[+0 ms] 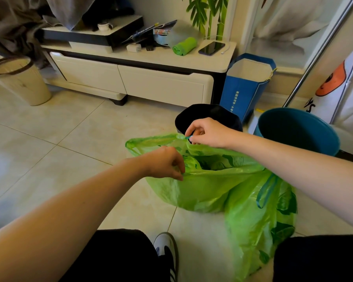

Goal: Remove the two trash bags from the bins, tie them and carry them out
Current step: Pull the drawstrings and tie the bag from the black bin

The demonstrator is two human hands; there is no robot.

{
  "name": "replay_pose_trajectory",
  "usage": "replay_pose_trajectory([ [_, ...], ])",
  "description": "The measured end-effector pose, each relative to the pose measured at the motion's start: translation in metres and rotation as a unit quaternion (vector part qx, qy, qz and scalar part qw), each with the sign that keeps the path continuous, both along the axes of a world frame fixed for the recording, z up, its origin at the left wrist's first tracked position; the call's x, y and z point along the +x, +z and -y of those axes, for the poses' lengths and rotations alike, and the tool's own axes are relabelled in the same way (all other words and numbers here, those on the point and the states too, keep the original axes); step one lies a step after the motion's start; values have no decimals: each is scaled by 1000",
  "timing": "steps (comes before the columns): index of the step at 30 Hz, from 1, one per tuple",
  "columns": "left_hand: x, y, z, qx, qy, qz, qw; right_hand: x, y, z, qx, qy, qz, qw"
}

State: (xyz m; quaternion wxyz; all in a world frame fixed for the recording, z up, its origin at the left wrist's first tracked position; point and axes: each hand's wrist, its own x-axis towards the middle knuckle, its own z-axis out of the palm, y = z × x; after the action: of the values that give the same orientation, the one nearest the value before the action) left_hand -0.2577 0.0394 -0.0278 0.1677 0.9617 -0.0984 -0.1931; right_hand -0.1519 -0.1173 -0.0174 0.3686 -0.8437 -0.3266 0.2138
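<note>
While the open green trash bag (202, 188) sits on the floor before the blue bin (298, 131), the right hand (208, 133) pinches its drawstring at the far rim and the left hand (163, 161) pinches the near rim, so pulling both evenly should close it cleanly.

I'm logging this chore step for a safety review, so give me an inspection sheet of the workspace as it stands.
Surface: tiled floor, glossy.
Job's things: open green bag on the floor; second green bag beside it, neck gathered; blue bin and black bin behind.
Clutter: beige bin, blue paper bag, green roll, phone.
Grips: left hand pinches the near rim; right hand pinches the drawstring.
Cables: white cable by the phone.
Surroundings: TV cabinet, curtain.
</note>
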Motion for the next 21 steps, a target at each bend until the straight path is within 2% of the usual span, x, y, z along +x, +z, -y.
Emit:
replay_pose_trajectory([
  [5, 1, 2, 1, -12, 18, 19, 1000, -2, 2, 2, -32, -6, 29, 999],
  [11, 3, 29, -3, -120, 62, 35, 990, 3, 12, 9, -122, 1, 135, 983],
  [17, -7, 62, 2, -236, 100, 25, 966, 8, 38, 13, -65, -44, 180, 981],
  [21, -13, 91, 6, -333, 132, 70, 931, 13, 72, 14, 19, -99, 187, 977],
])
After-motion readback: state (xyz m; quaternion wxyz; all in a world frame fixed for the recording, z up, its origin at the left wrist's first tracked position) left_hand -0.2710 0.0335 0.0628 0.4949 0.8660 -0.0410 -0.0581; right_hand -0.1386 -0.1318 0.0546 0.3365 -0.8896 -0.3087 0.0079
